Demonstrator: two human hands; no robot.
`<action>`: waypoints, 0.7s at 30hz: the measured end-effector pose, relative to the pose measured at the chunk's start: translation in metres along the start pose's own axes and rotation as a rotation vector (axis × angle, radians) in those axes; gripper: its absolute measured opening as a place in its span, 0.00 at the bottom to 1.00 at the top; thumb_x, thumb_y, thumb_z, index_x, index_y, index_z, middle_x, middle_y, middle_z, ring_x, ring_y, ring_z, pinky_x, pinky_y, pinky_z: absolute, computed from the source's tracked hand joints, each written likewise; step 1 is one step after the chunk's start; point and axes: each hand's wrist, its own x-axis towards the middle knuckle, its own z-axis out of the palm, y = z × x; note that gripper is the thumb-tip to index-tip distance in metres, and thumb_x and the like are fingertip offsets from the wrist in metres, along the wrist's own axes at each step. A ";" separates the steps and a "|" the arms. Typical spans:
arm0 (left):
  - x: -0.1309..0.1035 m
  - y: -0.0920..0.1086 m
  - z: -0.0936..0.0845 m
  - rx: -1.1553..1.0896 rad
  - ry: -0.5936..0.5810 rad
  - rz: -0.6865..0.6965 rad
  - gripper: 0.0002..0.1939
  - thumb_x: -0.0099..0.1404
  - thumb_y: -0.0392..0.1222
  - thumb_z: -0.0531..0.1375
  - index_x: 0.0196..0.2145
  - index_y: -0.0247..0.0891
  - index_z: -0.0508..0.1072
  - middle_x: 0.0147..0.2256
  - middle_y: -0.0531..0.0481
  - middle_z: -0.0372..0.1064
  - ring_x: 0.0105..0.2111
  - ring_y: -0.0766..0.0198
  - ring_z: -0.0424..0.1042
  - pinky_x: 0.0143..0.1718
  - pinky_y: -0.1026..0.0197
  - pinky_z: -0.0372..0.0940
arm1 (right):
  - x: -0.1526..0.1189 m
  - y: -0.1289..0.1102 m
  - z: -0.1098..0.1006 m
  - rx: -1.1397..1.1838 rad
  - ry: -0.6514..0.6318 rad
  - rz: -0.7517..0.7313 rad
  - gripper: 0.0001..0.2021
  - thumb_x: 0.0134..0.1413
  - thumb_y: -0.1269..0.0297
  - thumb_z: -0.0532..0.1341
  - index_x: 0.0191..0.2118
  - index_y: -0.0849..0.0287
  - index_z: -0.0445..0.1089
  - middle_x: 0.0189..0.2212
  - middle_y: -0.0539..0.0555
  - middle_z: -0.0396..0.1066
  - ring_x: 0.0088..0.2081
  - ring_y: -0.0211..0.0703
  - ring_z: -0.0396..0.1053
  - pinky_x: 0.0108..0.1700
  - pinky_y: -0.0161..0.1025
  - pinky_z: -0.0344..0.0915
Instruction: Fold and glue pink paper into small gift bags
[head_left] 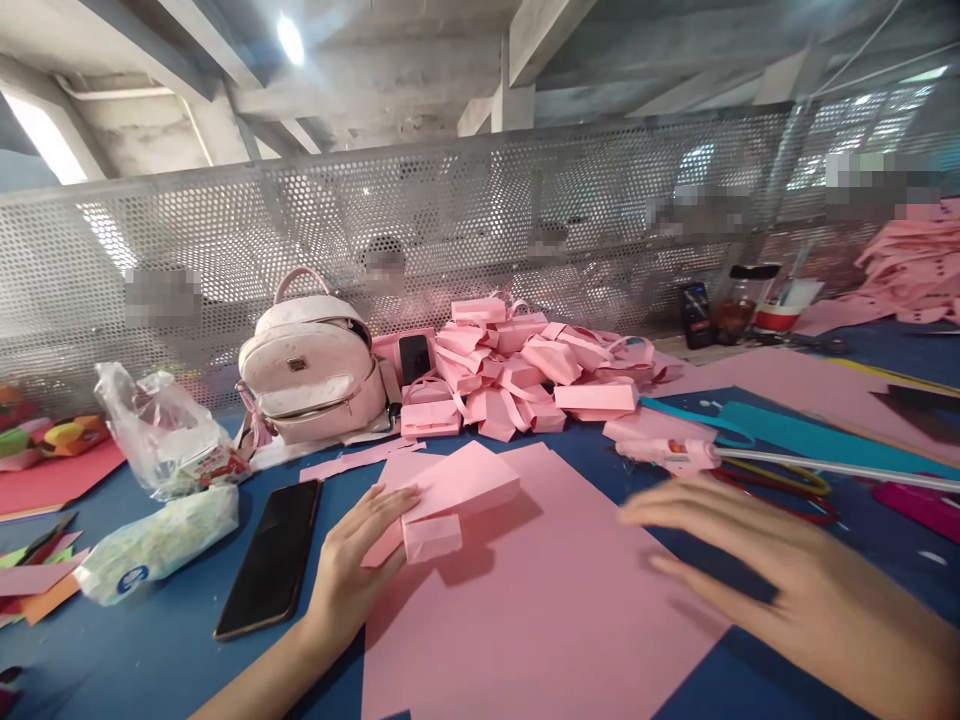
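Observation:
My left hand [358,545] grips a folded pink paper box [465,482] by its left side, thumb below and fingers on top. A small flap hangs at the box's front. Underneath lies a large sheet of pink paper [525,620] on the blue table. My right hand [772,565] is slightly blurred, with fingers stretched out and nothing in them, over the sheet's right edge. Just beyond those fingers rests a pink glue gun [667,453] with a long white glue stick in its back. Scissors with red and yellow handles [780,490] lie partly hidden behind the hand.
A heap of pink paper bags [517,370] stands at the back, beside a pale pink backpack [311,370]. A black phone [271,560], a tissue pack [161,540] and a plastic bag [161,425] lie left. Teal paper [817,435] is at right. Behind runs a perforated metal screen [465,200].

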 end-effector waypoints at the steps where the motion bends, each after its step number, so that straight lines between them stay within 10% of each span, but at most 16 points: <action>1: 0.000 0.000 0.000 -0.006 -0.009 0.005 0.24 0.65 0.30 0.60 0.57 0.44 0.71 0.52 0.48 0.76 0.54 0.58 0.75 0.62 0.53 0.64 | 0.018 -0.010 0.004 -0.010 -0.054 -0.073 0.13 0.63 0.55 0.62 0.51 0.46 0.73 0.46 0.54 0.78 0.49 0.53 0.74 0.51 0.46 0.69; 7: -0.004 -0.004 0.002 -0.055 -0.061 -0.044 0.28 0.64 0.26 0.57 0.57 0.48 0.70 0.55 0.47 0.74 0.57 0.54 0.72 0.65 0.39 0.56 | 0.088 -0.033 0.059 0.234 -0.141 -0.322 0.15 0.62 0.66 0.64 0.53 0.54 0.71 0.51 0.56 0.75 0.54 0.52 0.69 0.57 0.51 0.65; 12: -0.004 -0.005 0.001 -0.137 -0.039 -0.155 0.28 0.63 0.27 0.59 0.56 0.52 0.72 0.57 0.49 0.72 0.60 0.52 0.69 0.65 0.39 0.55 | 0.104 -0.033 0.107 0.539 -0.099 -0.210 0.05 0.60 0.70 0.66 0.39 0.54 0.80 0.39 0.53 0.80 0.42 0.48 0.73 0.48 0.47 0.68; 17: 0.000 -0.004 0.010 -0.379 0.004 -0.445 0.26 0.63 0.38 0.65 0.58 0.51 0.71 0.66 0.46 0.59 0.67 0.47 0.55 0.66 0.42 0.53 | 0.102 -0.037 0.116 0.624 -0.010 -0.087 0.08 0.62 0.70 0.64 0.40 0.54 0.81 0.35 0.54 0.80 0.37 0.44 0.74 0.39 0.40 0.70; 21: -0.004 -0.008 0.025 -0.791 0.104 -0.662 0.48 0.54 0.49 0.73 0.68 0.50 0.57 0.70 0.40 0.47 0.70 0.42 0.46 0.66 0.42 0.52 | 0.097 -0.043 0.112 0.680 0.008 -0.038 0.08 0.63 0.68 0.63 0.40 0.54 0.81 0.36 0.54 0.80 0.38 0.43 0.76 0.39 0.37 0.72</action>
